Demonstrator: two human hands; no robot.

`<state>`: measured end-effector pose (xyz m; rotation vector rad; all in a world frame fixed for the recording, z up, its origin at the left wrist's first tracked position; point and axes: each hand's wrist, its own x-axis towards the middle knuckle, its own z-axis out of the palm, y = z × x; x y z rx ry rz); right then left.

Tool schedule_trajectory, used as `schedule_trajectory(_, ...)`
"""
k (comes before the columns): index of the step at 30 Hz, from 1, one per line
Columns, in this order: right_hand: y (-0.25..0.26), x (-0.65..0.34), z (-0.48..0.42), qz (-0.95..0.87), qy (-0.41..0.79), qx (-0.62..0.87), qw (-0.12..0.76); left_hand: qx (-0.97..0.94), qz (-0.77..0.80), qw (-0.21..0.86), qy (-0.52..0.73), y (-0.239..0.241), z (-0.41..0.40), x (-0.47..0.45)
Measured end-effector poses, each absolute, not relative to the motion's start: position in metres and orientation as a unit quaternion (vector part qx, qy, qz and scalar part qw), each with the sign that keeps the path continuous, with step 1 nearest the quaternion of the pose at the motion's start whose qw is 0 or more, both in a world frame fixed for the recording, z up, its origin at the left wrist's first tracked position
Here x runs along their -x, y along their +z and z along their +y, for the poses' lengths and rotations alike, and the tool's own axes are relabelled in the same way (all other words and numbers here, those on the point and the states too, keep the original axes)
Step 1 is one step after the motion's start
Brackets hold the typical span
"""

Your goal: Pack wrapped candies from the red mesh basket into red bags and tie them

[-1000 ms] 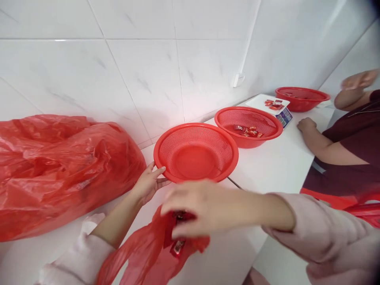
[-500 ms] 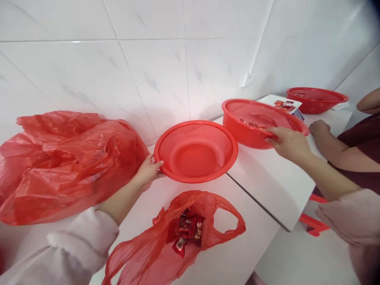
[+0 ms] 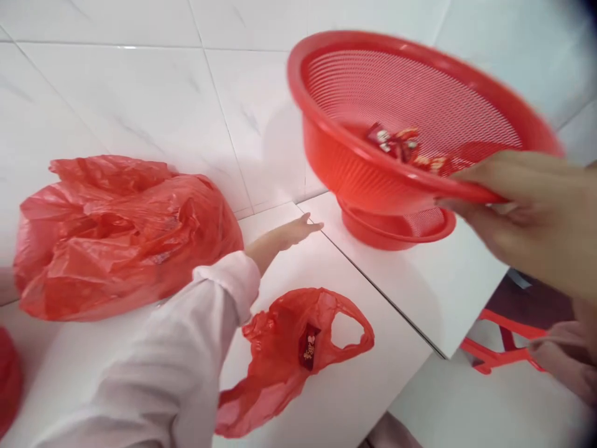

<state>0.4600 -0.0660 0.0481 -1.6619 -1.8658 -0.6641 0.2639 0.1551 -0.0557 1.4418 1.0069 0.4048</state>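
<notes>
Raised and tilted above the table, a red mesh basket with several wrapped candies inside is gripped at its near rim by my right hand. Below it a second red basket stands on the right-hand table, partly hidden by the raised one. My left hand reaches over the table just left of that lower basket, fingers apart and holding nothing. In front lies a red plastic bag with handles, a dark red packet showing in it.
A large, full red plastic bag lies at the left by the tiled wall. A seam runs between two white tables. At the lower right stands a red stool. Another red object shows at the left edge.
My right hand has lifted the basket with candies up and toward me. The other basket has shifted right, and my left hand has let go of it. Fewer packets show in the handled bag.
</notes>
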Motion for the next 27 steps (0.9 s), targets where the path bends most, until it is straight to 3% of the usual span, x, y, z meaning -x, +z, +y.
schedule_trajectory(5, 0.014, -0.418, -0.04, -0.788, -0.195, 0.516, 0.273, -0.691, 0.451, 0.541, 0.16, -0.01, 0.094, -0.161)
schedule_trajectory(7, -0.011, -0.411, -0.028, -0.8, -0.166, 0.512, 0.266, -0.768, 0.479, 0.4, 0.144, -0.003, 0.05, -0.118)
schedule_trajectory(13, -0.094, -0.398, 0.004, -0.808, -0.078, 0.561, 0.161, -0.762, 0.564, 0.286, 0.139, -0.043, -0.04, -0.054)
schedule_trajectory(16, -0.108, -0.393, 0.004, -0.785, -0.089, 0.588, 0.173, -0.691, 0.603, 0.366, 0.16, -0.062, -0.048, -0.051)
schedule_trajectory(22, -0.069, -0.339, -0.057, -0.719, 0.0, 0.559, 0.413, -0.53, 0.481, 0.599, 0.359, -0.07, -0.051, -0.055)
schedule_trajectory(25, -0.075, -0.304, -0.071, -0.815, 0.121, 0.503, 0.262, -0.438, 0.466, 0.637, 0.43, -0.063, -0.056, -0.056)
schedule_trajectory(27, -0.094, -0.293, -0.064, -0.836, 0.139, 0.509, 0.149, -0.421, 0.49, 0.618, 0.448, -0.058, -0.06, -0.052)
